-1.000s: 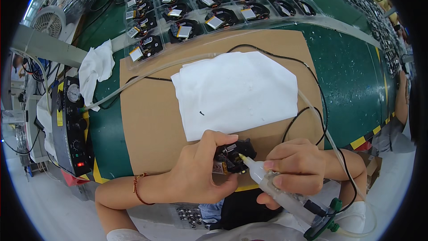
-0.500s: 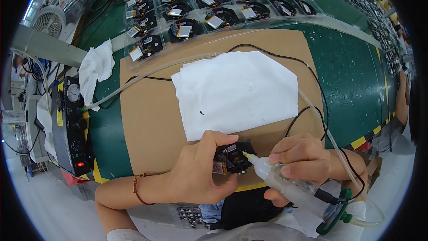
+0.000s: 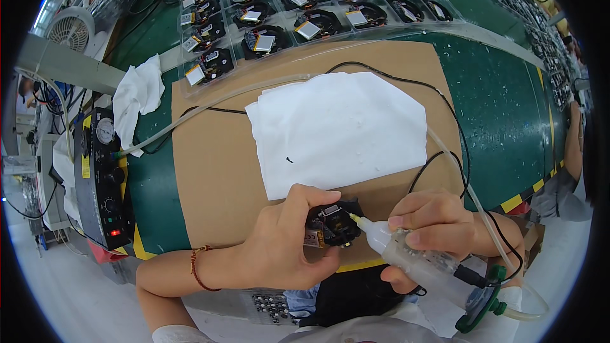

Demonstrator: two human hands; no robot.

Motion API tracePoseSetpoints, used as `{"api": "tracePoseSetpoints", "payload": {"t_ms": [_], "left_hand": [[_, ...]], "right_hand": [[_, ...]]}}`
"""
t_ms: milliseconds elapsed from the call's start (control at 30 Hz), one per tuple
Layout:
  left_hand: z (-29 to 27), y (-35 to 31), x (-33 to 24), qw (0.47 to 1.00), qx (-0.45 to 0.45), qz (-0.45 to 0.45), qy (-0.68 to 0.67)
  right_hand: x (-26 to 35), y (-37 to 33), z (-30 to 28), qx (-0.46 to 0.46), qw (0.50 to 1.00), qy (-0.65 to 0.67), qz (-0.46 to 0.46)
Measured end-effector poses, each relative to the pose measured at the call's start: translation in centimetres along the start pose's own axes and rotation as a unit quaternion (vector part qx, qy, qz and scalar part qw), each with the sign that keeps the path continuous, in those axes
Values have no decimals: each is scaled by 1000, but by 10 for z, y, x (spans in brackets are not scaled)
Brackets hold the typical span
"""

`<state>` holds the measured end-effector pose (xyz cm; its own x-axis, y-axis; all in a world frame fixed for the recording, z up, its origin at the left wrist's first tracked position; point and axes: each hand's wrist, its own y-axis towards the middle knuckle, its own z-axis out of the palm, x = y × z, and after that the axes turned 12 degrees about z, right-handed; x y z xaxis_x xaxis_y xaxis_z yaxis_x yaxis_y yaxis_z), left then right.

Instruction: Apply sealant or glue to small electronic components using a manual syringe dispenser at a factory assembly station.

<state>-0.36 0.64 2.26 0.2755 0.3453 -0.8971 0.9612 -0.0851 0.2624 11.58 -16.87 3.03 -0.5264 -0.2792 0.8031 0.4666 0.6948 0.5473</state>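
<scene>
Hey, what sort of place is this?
Probably an electronics assembly workshop: a compartmented tray of circuit assemblies, a black control box with a gauge, and a dispensing syringe in the right hand.

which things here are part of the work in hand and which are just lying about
In use:
- black circuit assembly, in the left hand
- clear syringe, in the right hand
- black control box, apparently hosed to the syringe
- tray of similar-looking parts, likely

Lying about, seemingly:
- crumpled white cloth
- white fan
</scene>
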Motion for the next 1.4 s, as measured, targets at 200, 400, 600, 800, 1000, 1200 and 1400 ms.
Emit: {"api": "tracePoseSetpoints", "payload": {"t_ms": [200,400,600,800,1000,1200,1400], "left_hand": [[-3,3,-5,1000,12,-11,9],[-3,5,-8,999,22,-12,22],[-3,4,-5,1000,17,-7,15],[-3,4,-4,1000,13,5,14],[-3,5,-6,1000,11,3,16],[-4,6,-8,999,24,-2,26],[-6,7,-9,999,31,0,32]], "right_hand": [[1,1,0,-1,1000,-8,3],[1,0,0,-2,1000,-4,2],[1,1,1,-8,1000,-12,4],[0,0,1,-9,1000,-11,12],[-1,-1,1,-2,1000,-11,-1],[0,0,0,9,1000,-10,-5],[-1,0,1,6,1000,-10,-9]]}}
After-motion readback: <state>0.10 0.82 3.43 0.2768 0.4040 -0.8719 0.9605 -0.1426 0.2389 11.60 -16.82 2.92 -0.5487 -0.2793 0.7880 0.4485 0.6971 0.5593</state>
